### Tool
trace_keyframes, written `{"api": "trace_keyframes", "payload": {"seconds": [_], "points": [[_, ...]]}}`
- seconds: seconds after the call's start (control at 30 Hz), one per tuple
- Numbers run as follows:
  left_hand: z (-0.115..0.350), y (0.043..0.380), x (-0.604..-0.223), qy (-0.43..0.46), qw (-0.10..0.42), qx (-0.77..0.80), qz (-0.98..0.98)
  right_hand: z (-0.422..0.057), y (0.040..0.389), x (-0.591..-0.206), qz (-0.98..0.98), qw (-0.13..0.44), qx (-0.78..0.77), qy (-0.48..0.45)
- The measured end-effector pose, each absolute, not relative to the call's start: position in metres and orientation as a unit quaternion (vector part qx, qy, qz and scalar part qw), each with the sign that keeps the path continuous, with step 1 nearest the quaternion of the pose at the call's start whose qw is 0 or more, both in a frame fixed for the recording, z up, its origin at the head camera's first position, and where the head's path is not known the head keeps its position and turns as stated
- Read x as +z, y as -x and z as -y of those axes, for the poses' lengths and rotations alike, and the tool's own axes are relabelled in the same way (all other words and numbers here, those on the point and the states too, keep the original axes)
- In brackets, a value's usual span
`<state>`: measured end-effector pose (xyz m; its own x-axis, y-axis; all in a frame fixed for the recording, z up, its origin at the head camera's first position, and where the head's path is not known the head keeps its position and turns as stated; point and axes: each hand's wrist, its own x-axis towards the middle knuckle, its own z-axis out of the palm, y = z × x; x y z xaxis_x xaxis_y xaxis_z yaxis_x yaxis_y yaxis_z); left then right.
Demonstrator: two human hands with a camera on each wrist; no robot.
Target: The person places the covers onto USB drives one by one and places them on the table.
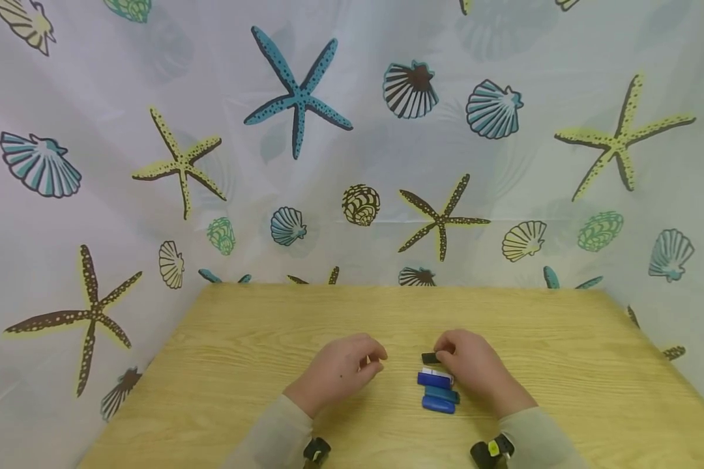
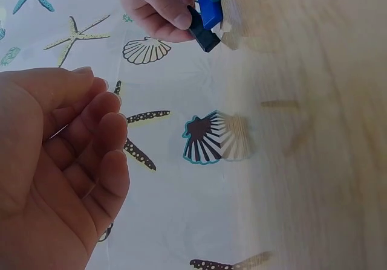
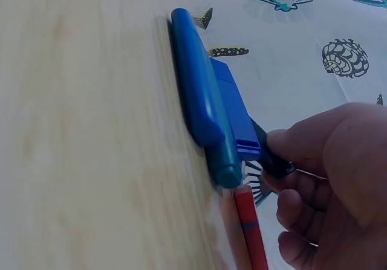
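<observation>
My right hand (image 1: 475,365) pinches a small black stick (image 1: 430,358), shaped like a USB flash drive, between thumb and fingers at the far end of a row of similar sticks. Nearer to me in that row lie a blue stick with white (image 1: 434,378), a teal stick (image 1: 442,395) and a rounded blue stick (image 1: 438,405). In the right wrist view, a red stick (image 3: 251,228) shows beside the hand; the head view hides it. To the left, apart from the row, my left hand (image 1: 343,368) hovers with loosely curled fingers, holding nothing.
All of the sticks lie on a wooden table (image 1: 258,332). A white curtain (image 1: 352,150) printed with starfish and shells stands along the back and both sides of the table. Dark straps (image 1: 493,451) sit on both wrists.
</observation>
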<state>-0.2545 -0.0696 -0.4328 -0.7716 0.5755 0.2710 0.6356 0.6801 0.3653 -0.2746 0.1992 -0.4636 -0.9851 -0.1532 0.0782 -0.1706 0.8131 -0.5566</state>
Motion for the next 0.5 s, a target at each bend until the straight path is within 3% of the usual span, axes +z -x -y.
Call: {"api": "trace_keyframes", "payload": {"seconds": [0.5], "points": [[0.0685,0.2537,-0.4354,0.306,0.042,-0.228,0.923,-0.2004,0.2735,-0.4681,0.972,-0.007,0.221,-0.084]]}}
